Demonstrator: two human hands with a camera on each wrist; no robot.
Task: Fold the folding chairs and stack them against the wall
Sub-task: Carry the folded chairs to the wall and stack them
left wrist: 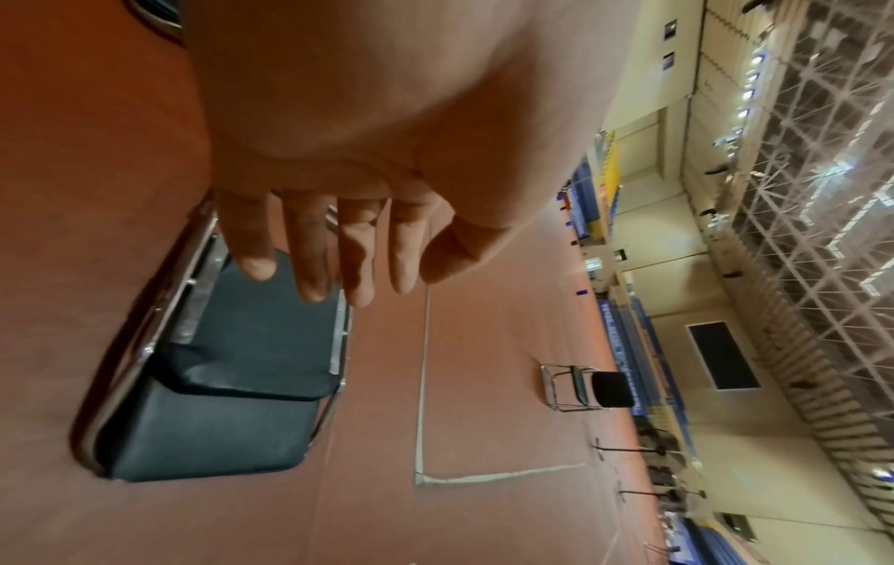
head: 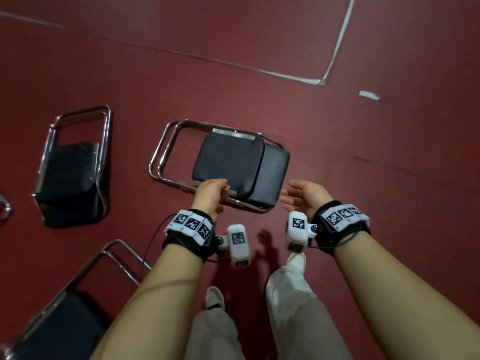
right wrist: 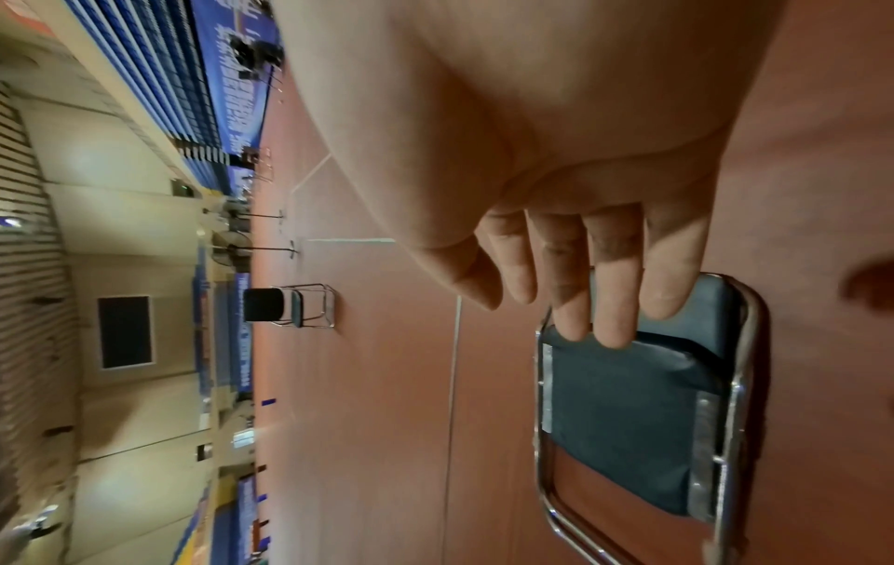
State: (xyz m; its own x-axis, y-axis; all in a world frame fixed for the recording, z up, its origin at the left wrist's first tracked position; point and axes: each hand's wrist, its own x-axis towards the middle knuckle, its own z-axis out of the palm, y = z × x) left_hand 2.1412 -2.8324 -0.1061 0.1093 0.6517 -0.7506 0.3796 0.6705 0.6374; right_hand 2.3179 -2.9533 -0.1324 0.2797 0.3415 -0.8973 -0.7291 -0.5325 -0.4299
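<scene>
A folded chair (head: 241, 165) with a black seat and chrome tube frame lies flat on the red floor in front of me. My left hand (head: 211, 189) hovers over its near frame tube, fingers loosely bent and holding nothing; the left wrist view shows those fingers (left wrist: 309, 260) hanging free above the chair (left wrist: 232, 382). My right hand (head: 298, 196) is beside the chair's near right corner, palm turned inward, fingers relaxed. In the right wrist view its fingers (right wrist: 609, 290) hang above the black seat (right wrist: 638, 413) without gripping it.
Another folded chair (head: 70, 178) lies to the left, and a third (head: 65, 320) at the bottom left by my left arm. My feet (head: 296, 263) stand just behind the middle chair. A white floor line (head: 335, 48) runs beyond. An unfolded chair (left wrist: 595, 386) stands far off.
</scene>
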